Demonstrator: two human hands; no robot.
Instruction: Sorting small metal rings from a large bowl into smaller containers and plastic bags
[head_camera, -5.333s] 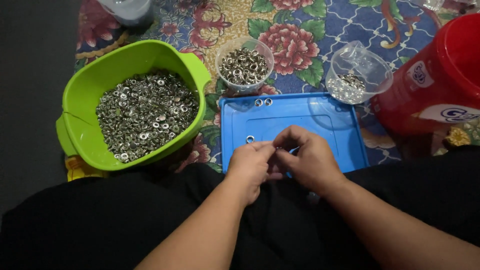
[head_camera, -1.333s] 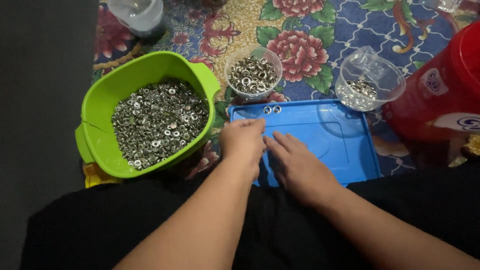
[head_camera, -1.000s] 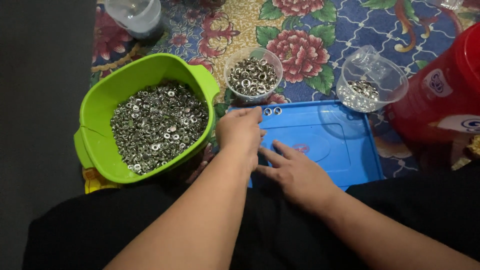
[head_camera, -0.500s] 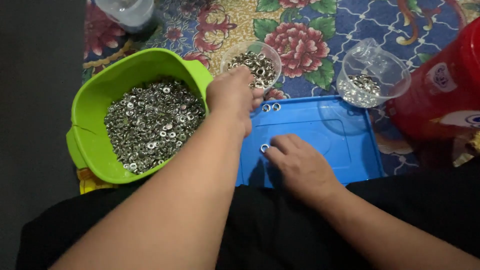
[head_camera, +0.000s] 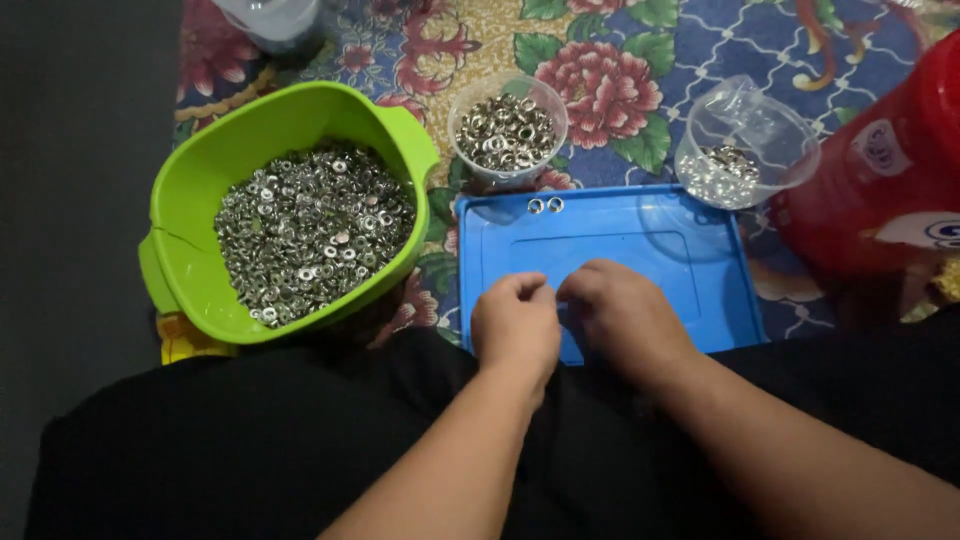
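Observation:
My left hand (head_camera: 515, 325) and my right hand (head_camera: 628, 318) rest side by side over the near edge of a blue plastic tray (head_camera: 620, 228). Their curled fingertips are pinched together where they meet. A small metal ring lay at that spot a moment ago, and my fingers now cover it. Two loose silver rings (head_camera: 545, 205) lie at the tray's far edge. Left of the tray, a lime-green tub (head_camera: 285, 108) holds a heap of silver metal rings (head_camera: 315, 230).
Beyond the tray stand a clear cup (head_camera: 462, 108) full of rings and a clear cup (head_camera: 792, 135) with fewer. A red container (head_camera: 880, 170) is at the right. Another clear container (head_camera: 270, 20) sits at the top left. A floral mat (head_camera: 610, 70) lies underneath, and my black-clothed lap (head_camera: 250, 440) fills the foreground.
My left hand reached out to the green tub's rim, then came back to meet my right hand. My right hand stayed at the tray's near edge, fingers now curled.

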